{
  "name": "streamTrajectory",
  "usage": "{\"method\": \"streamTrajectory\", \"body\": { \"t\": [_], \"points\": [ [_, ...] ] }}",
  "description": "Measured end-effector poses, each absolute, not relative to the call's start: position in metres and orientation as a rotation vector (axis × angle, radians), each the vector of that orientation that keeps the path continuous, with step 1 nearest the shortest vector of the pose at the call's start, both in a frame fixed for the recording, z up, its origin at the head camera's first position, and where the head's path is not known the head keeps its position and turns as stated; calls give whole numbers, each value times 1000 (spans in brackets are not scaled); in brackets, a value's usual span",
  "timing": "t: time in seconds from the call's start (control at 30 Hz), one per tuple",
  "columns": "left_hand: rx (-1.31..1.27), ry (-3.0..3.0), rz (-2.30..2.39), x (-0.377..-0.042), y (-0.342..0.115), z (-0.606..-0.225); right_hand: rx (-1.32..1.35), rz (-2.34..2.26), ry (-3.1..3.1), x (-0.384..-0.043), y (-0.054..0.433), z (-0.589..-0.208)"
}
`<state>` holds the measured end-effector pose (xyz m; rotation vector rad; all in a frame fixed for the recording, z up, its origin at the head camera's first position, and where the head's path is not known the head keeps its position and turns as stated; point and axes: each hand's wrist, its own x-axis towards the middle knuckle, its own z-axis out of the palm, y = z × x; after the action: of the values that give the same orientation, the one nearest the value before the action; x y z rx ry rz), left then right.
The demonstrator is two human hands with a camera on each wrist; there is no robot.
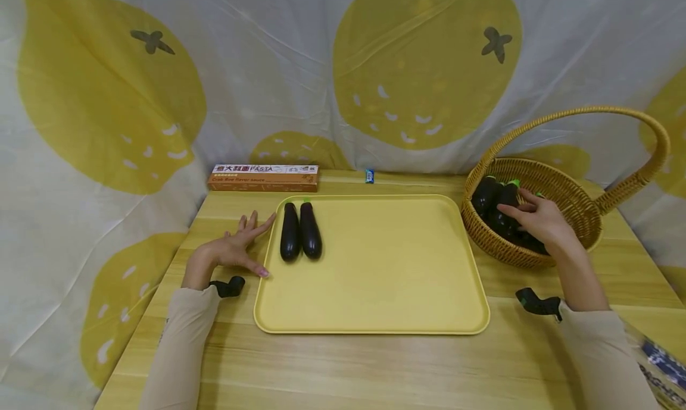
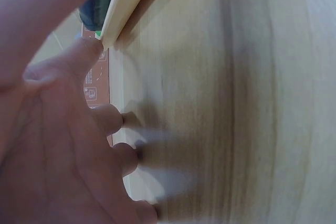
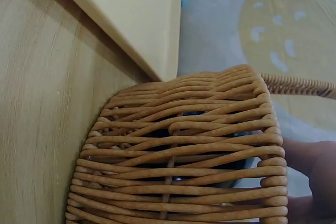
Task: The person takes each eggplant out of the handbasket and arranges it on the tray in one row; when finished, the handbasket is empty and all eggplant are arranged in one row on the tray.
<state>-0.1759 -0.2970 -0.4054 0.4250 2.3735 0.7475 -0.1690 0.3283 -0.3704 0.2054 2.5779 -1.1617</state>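
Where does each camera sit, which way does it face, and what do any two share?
Head: worn on the head, facing forward and down over the tray and basket; left hand, right hand and both sleeves show.
Left wrist: on that wrist, facing past palm and fingers to the tabletop, tray edge and pasta box.
Right wrist: on that wrist, facing the basket's woven side; part of the right hand shows at the right edge.
Shared: head and right wrist both see the basket.

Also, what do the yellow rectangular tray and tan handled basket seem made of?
The yellow rectangular tray: probably plastic, smooth satin finish, judging by its even colour and rounded corners. The tan handled basket: wicker or plastic imitation, slightly glossy; interlaced strands show plainly.
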Motion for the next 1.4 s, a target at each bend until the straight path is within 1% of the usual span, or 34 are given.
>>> {"method": "streamTrajectory", "body": {
  "t": [0.27, 0.7, 0.93, 1.13, 1.4],
  "points": [
    [418, 2365, 757, -176, -296, -405, 200, -1234, 2560, -170, 325, -373],
    [429, 2380, 733, -180, -298, -404, 230, -1284, 2483, -173, 324, -362],
    [424, 2376, 732, -181, -298, -402, 163, -1336, 2475, -170, 329, -360],
    [416, 2372, 742, -178, -298, -404, 59, -1369, 2453, -160, 336, -360],
    [429, 2380, 744, -176, -298, -407, -57, -1364, 2495, -132, 341, -354]
  ]
}}
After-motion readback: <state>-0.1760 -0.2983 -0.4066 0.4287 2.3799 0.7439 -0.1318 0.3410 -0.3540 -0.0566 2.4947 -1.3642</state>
